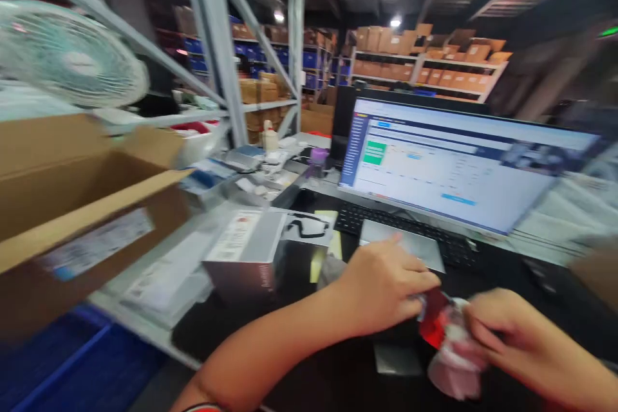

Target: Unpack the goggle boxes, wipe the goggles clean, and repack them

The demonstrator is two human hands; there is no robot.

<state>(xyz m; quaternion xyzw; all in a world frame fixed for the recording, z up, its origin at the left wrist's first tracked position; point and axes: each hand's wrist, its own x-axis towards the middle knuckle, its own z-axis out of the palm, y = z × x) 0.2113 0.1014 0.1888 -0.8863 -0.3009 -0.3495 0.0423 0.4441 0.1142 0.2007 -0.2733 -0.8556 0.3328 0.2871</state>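
Observation:
My left hand [381, 283] reaches over the black desk mat, its fingers closed on the edge of a dark red, shiny piece [433, 318]. To its right my right hand [506, 328] is closed around a whitish, partly see-through object [456, 360], blurred by motion, so its kind is unclear. The red piece and the whitish object meet between my hands. Beneath them a small grey flat piece [398, 360] lies on the mat. Beyond my left hand is a silvery flat packet [403, 243] against the keyboard [410, 232].
A grey box [246, 251] stands left of my forearm, by a sheet with a black outline [309, 226]. Farther left is an open carton [96, 219], with a fan [72, 55] behind. A lit monitor [458, 161] stands ahead; a mouse [538, 273] lies right.

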